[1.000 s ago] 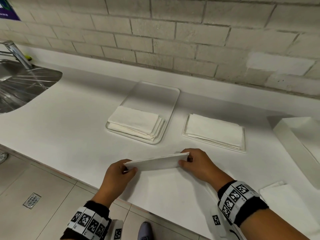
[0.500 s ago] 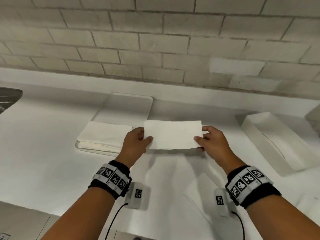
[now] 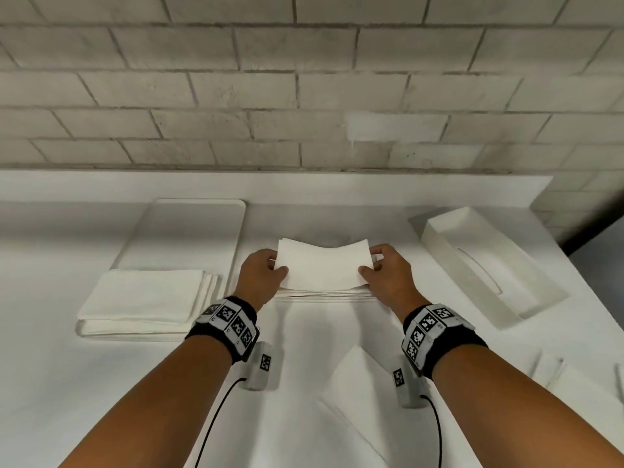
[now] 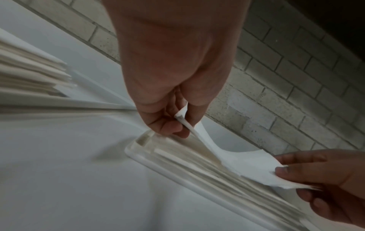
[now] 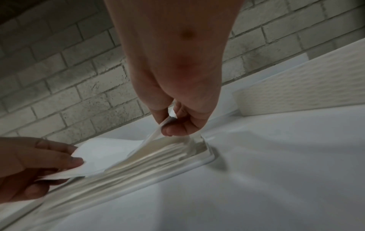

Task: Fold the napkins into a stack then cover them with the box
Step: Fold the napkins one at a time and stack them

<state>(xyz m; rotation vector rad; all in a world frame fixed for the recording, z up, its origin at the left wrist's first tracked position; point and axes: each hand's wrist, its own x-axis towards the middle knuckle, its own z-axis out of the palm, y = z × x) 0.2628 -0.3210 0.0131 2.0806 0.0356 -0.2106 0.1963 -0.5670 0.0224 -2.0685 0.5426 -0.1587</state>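
The left hand [image 3: 260, 275] and right hand [image 3: 388, 275] each pinch one end of a folded napkin [image 3: 322, 266], holding it sagging just above the stack [image 3: 324, 293] near the counter's [image 3: 101, 383] back edge. The box [image 3: 489, 265] lies open side up toward the right back corner. A tray [image 3: 189, 228] with napkins sits left.

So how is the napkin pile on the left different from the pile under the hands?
The left pile sits on a long tray and fills only its near end; the middle stack fills its own small tray. Nobody touches the left pile; over the middle stack the left hand and right hand pinch a folded napkin. The left pile's edges look fanned. Both are white folded napkins.
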